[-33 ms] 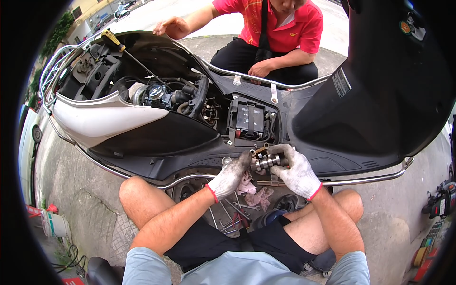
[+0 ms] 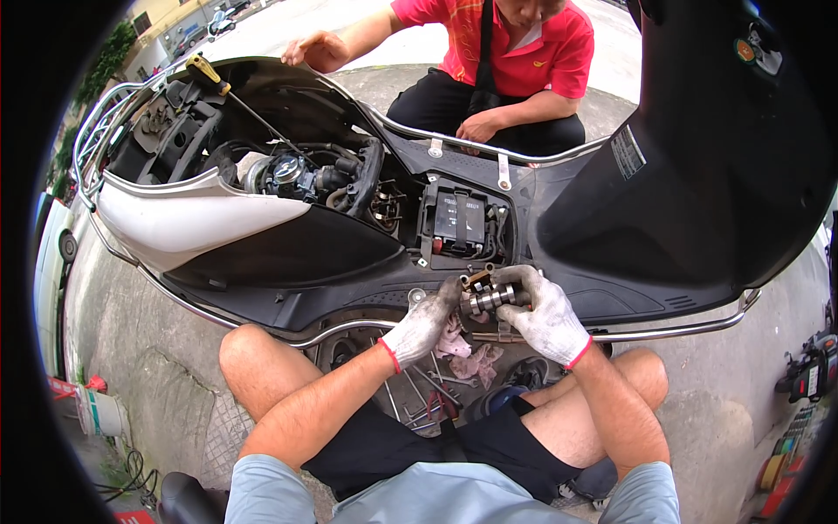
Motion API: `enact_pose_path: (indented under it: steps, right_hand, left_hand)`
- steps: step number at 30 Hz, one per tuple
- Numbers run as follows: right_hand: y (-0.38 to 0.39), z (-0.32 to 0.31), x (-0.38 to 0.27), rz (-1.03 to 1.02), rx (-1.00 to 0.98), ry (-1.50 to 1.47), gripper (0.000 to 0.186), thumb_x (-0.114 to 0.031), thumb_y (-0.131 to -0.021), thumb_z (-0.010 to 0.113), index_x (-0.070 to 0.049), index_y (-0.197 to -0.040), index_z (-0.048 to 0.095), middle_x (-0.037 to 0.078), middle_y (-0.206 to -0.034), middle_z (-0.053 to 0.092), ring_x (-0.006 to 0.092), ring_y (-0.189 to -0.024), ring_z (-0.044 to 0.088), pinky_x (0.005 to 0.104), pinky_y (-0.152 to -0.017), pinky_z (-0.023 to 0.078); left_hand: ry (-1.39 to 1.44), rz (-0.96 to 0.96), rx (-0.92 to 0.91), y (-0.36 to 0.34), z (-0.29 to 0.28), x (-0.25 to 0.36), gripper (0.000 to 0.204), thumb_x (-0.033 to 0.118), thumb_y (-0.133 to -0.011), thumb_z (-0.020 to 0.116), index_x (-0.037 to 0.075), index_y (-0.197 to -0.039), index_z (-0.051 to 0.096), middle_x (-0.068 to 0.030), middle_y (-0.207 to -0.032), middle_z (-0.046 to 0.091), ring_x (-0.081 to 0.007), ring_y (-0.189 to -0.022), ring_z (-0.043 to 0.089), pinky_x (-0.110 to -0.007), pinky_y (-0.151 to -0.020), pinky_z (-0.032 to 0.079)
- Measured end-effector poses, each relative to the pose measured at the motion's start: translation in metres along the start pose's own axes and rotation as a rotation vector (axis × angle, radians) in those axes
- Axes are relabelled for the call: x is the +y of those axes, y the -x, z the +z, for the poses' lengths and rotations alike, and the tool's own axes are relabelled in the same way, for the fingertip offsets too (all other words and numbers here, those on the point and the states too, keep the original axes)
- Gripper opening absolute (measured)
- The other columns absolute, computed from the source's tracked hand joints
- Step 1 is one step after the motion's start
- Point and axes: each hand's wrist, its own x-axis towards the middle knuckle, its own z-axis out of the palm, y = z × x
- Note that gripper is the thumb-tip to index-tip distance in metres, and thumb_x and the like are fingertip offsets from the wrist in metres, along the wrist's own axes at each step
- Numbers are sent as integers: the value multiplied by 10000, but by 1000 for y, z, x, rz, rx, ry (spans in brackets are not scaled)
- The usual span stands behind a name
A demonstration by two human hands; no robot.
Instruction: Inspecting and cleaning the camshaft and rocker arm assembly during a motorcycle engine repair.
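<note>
Both my hands wear dirty white knit gloves with red cuffs. Between them, over the scooter's (image 2: 594, 301) near footboard edge, is a metal camshaft (image 2: 492, 299) with shiny round lobes. A brownish metal bracket (image 2: 477, 279) sits against its upper side. My right hand (image 2: 552, 321) pinches the shaft's right end between thumb and fingers. My left hand (image 2: 417, 328) is closed at the left end, its fingertips touching the part; the glove hides the exact grip. Just beyond, the open floorboard compartment shows a black battery (image 2: 459, 218).
Below my hands lie pink rags (image 2: 477, 363), wrenches (image 2: 449, 379) and other tools on the ground. A long yellow-handled screwdriver (image 2: 208, 75) leans into the exposed engine bay, near the carburetor (image 2: 290, 175). Across the scooter squats a person in a red shirt (image 2: 559, 61), one hand at the body panel.
</note>
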Motion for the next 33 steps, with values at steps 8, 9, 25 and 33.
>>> enact_pose_path:
  steps: [8, 9, 25, 33]
  right_hand:
    - [-3, 0, 4, -36, -14, 46, 445, 0, -823, 694, -26, -1252, 580, 150, -1129, 667, 234, -929, 715, 347, -800, 585]
    - [-3, 0, 7, -83, -1, 77, 433, -9, -825, 700, -23, -1242, 585, 152, -1109, 679, 230, -915, 715, 346, -785, 581]
    - [3, 8, 12, -53, -18, 225, 380, -155, -811, 778, -19, -1132, 627, 181, -949, 717, 310, -855, 721, 393, -769, 554]
    - [2, 9, 13, -307, 106, 468, 233, -125, -808, 747, -73, -1003, 630, 137, -855, 708, 358, -787, 701, 425, -697, 563]
  left_hand:
    - [70, 91, 13, -24, -14, -43, 499, 452, -1094, 373, 50, -1236, 634, -62, -1135, 664, -131, -1063, 605, -314, -960, 486]
    - [-7, 135, 28, -28, -17, -50, 474, 430, -1095, 391, 52, -1263, 622, -65, -1205, 645, -136, -1097, 597, -316, -975, 479]
    - [-550, 42, 147, -10, -5, -20, 337, 190, -989, 566, -46, -1230, 587, -131, -1123, 649, -146, -1072, 569, -321, -927, 465]
    - [-534, 304, 219, -9, -8, -31, 319, 221, -990, 573, -58, -1136, 620, -172, -959, 656, -232, -918, 621, -381, -845, 484]
